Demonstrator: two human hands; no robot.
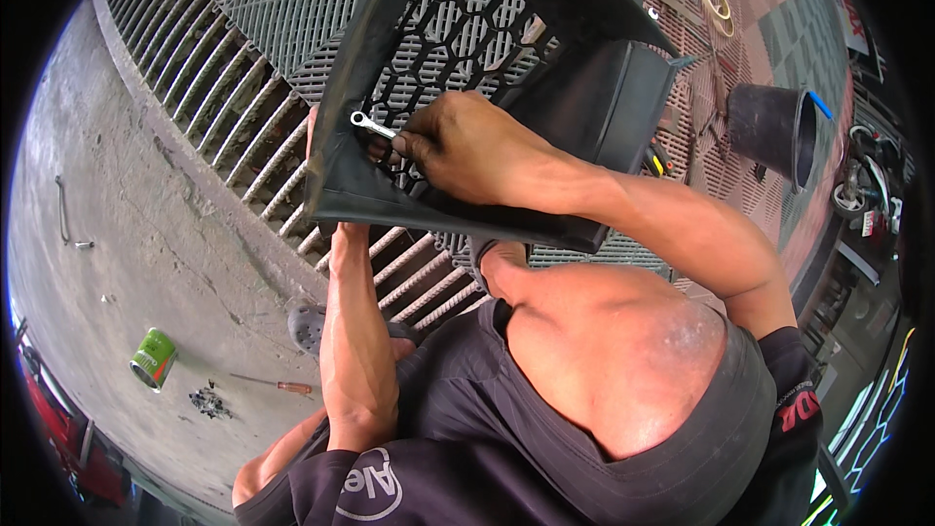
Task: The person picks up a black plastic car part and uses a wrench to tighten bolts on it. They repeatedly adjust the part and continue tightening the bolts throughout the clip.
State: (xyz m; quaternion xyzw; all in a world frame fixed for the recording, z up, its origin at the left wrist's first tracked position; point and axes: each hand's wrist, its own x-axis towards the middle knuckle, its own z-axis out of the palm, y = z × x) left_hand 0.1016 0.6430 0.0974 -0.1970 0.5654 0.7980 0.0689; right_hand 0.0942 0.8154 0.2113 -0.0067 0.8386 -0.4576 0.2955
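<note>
My right hand (463, 148) is closed around a small silver ring spanner (374, 125), pinched between thumb and fingers. The spanner's ring end lies over the inner left wall of a black plastic grille panel (351, 180) with a honeycomb mesh. That panel is tilted up in front of me, above my legs. My left forearm rises from below and passes behind the panel. Of my left hand (312, 127), only a strip of skin shows past the panel's left edge; its fingers are mostly hidden. Whether a bolt sits under the spanner is too small to tell.
Metal floor grating (224, 102) runs beneath the panel. On the concrete at left lie a green can (154, 358), a screwdriver (292, 387), a small dark heap (209, 399) and a long bent tool (63, 209). A black bucket (774, 131) and tape rolls (718, 5) are at right.
</note>
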